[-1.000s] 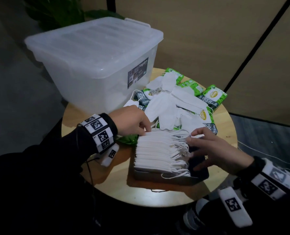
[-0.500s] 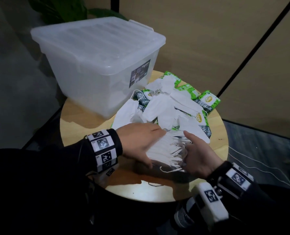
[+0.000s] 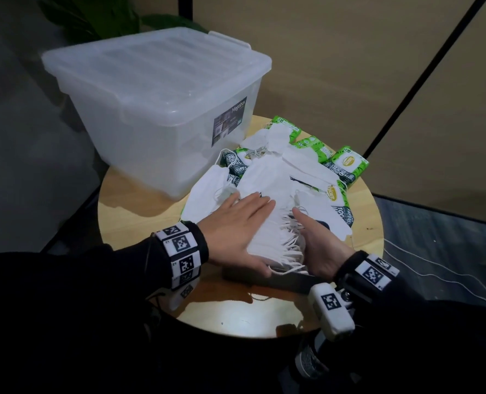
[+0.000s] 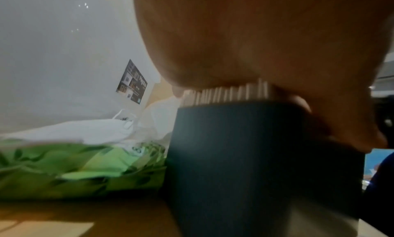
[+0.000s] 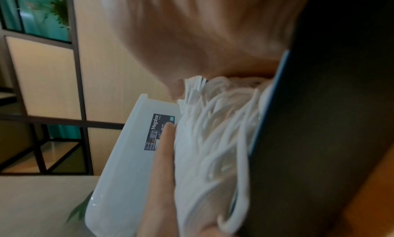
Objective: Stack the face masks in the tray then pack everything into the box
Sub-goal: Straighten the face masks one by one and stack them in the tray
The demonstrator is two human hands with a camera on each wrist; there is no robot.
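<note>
A stack of white face masks (image 3: 277, 241) stands in a dark tray (image 3: 281, 281) at the front of the round wooden table (image 3: 139, 211). My left hand (image 3: 236, 227) lies flat on top of the stack, fingers straight. My right hand (image 3: 317, 247) presses with straight fingers against the stack's right side, where the ear loops hang out. In the left wrist view my palm (image 4: 255, 38) sits on the mask edges (image 4: 230, 92) above the tray wall (image 4: 255, 156). The right wrist view shows the ear loops (image 5: 224, 139) beside the tray rim (image 5: 268, 109).
Loose white masks (image 3: 273, 177) and several green tissue packs (image 3: 348, 166) lie behind the tray. The lidded translucent storage box (image 3: 156, 103) stands at the back left of the table. A wall panel is behind, and a white cord (image 3: 435, 274) runs on the floor at right.
My left hand moved from the stack's far end to lie flat on its top. My right hand slid in against the stack's right side.
</note>
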